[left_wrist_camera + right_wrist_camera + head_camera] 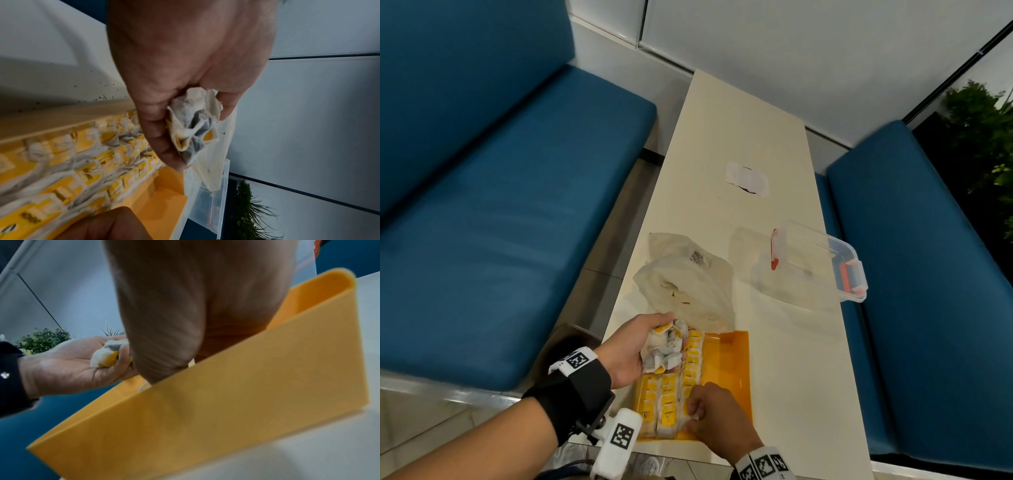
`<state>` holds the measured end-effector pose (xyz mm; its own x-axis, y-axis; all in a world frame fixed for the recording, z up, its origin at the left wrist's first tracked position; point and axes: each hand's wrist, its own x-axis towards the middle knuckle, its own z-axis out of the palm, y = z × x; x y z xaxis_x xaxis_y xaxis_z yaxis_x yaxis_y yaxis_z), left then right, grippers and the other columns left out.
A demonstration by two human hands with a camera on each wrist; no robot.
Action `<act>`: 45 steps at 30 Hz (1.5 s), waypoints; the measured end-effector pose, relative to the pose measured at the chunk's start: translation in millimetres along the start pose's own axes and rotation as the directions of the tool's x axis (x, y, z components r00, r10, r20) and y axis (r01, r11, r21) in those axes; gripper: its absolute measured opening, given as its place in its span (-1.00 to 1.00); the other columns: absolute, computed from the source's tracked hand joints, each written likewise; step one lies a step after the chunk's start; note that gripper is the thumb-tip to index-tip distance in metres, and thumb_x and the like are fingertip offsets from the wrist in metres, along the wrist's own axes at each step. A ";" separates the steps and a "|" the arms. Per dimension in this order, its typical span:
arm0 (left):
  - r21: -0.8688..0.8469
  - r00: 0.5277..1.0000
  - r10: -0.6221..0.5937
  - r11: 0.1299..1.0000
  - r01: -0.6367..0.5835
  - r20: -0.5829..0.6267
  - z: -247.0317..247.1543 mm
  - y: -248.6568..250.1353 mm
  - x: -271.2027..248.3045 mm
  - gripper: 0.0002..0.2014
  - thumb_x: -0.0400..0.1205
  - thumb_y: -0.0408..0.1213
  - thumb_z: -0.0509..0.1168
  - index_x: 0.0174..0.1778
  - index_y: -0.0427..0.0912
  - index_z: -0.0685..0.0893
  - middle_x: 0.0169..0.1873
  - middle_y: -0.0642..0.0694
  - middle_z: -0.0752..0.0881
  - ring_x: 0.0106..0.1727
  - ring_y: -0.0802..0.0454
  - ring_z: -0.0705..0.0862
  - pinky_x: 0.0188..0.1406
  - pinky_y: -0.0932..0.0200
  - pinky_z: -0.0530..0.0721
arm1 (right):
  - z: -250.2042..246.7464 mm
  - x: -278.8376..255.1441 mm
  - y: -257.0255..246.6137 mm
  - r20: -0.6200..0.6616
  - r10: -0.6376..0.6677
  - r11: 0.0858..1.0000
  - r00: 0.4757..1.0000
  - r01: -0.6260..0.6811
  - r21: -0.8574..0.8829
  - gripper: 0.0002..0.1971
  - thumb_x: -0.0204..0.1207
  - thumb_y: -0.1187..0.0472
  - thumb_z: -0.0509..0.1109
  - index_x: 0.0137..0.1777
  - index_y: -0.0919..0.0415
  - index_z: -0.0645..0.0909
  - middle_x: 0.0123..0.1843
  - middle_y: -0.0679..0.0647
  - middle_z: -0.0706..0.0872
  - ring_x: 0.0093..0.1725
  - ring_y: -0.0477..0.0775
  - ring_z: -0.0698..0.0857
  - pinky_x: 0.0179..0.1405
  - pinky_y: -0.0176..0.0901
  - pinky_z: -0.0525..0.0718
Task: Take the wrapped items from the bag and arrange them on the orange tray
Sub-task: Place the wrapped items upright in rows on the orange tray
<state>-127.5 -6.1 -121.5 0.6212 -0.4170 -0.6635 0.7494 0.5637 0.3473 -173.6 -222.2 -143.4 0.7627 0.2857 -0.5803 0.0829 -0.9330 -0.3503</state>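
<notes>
A: From the head view, the left hand (635, 346) sits at lower centre, palm up, fingers cupped round a bunch of wrapped items (666, 347) above the orange tray (732, 370). The bag (688, 284) lies on the worktop (739, 137) just above the tray.

B: And the right hand (717, 416)?

A: Knuckles up at the tray's near end, fingertips curled onto the rows of yellow-and-white packets (671, 394). It seems to pinch one, but I cannot tell for sure.

B: The right wrist view shows mostly the tray's outer wall (226, 402) and the palm; the fingertips are hidden.

A: The left wrist view adds the packed rows (82, 170) close up, filling the frame's lower left, and the tray's bare floor (162, 203) beside them.

B: Only the head view shows the clear lidded box (818, 263) at mid right.
</notes>
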 end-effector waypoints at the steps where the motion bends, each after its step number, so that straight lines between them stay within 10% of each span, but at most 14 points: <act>1: 0.004 1.000 0.002 1.000 -0.002 -0.002 -0.8 -0.4 0.5 -0.48 0.70 -0.07 0.35 0.47 -0.39 0.65 0.14 -0.35 0.75 0.04 -0.26 0.75 -0.02 -0.07 0.81 | 0.2 0.0 -0.8 -0.009 -0.005 1.000 1.000 0.005 -0.007 -0.65 0.36 0.13 0.58 -0.33 -0.18 0.42 -0.04 -0.09 0.56 -0.06 -0.07 0.55 -0.10 -0.28 0.54; 13: -0.029 1.000 -0.021 0.999 0.022 0.016 1.1 2.7 -1.0 -0.34 0.77 0.20 0.14 0.37 -0.39 0.72 0.13 -0.40 0.77 -0.04 -0.25 0.78 -0.02 -0.12 0.83 | -26.1 -8.4 -15.2 -0.174 -0.063 0.997 0.983 0.068 0.023 -0.86 0.49 0.08 0.49 0.03 -0.09 0.66 -0.03 -0.13 0.58 0.02 -0.07 0.65 0.06 -0.18 0.66; 19: 0.003 0.999 -0.023 1.000 0.023 0.026 8.5 0.0 -2.9 -0.29 0.78 0.23 0.08 0.42 -0.38 0.69 0.27 -0.41 0.74 0.22 -0.34 0.70 0.17 -0.17 0.76 | -83.8 -1.8 -55.3 -0.515 -0.274 0.915 0.812 0.385 0.121 -0.77 0.49 0.16 0.53 0.12 -0.06 0.70 -0.07 -0.20 0.55 -0.16 -0.21 0.61 -0.14 -0.51 0.55; 29: 0.012 1.000 -0.022 1.000 0.022 0.010 13.4 0.8 -6.7 -0.38 0.78 0.20 0.06 0.05 -0.33 0.74 -0.21 -0.28 0.79 -0.30 -0.14 0.77 -0.37 0.01 0.79 | -99.2 18.0 -80.7 -0.490 -0.332 0.897 0.806 0.430 0.099 -0.92 0.60 0.24 0.41 0.02 0.07 0.69 -0.10 -0.11 0.68 -0.13 -0.12 0.66 -0.05 -0.12 0.69; 33: 0.005 1.000 -0.027 1.000 0.028 -0.013 5.9 0.9 -2.6 -0.26 0.76 0.26 0.11 0.47 -0.40 0.60 0.08 -0.39 0.72 -0.08 -0.24 0.75 -0.03 -0.16 0.84 | -114.5 10.1 -77.1 -0.528 -0.271 0.904 0.805 0.400 0.147 -0.84 0.57 0.27 0.40 0.01 -0.03 0.58 -0.21 -0.07 0.67 -0.19 -0.04 0.65 -0.16 -0.17 0.66; 41: 0.038 0.999 -0.037 0.999 0.036 0.017 3.8 1.6 -1.8 -0.30 0.79 0.23 0.05 0.39 -0.37 0.70 0.17 -0.42 0.78 -0.01 -0.26 0.79 -0.05 -0.11 0.86 | -126.9 -2.6 -48.4 -0.441 -0.127 0.944 0.888 0.245 0.222 -0.71 0.44 0.38 0.48 0.10 0.05 0.77 -0.21 -0.11 0.67 -0.19 -0.23 0.64 -0.15 -0.48 0.58; 45: 0.049 0.999 -0.033 0.998 0.032 0.017 3.3 1.5 -2.9 -0.30 0.78 0.24 0.04 0.43 -0.33 0.70 0.36 -0.41 0.72 0.29 -0.33 0.71 0.25 -0.16 0.75 | -120.5 -7.1 -34.6 -0.436 -0.123 0.956 0.891 0.224 0.188 -0.73 0.38 0.43 0.46 -0.11 0.02 0.75 -0.22 -0.12 0.64 -0.17 -0.15 0.65 -0.19 -0.49 0.56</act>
<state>-127.4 -6.4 -116.8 0.6003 -0.4472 -0.6630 0.7790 0.5147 0.3581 -104.6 -218.4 -38.5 0.9495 0.2735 -0.1537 0.1292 -0.7872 -0.6031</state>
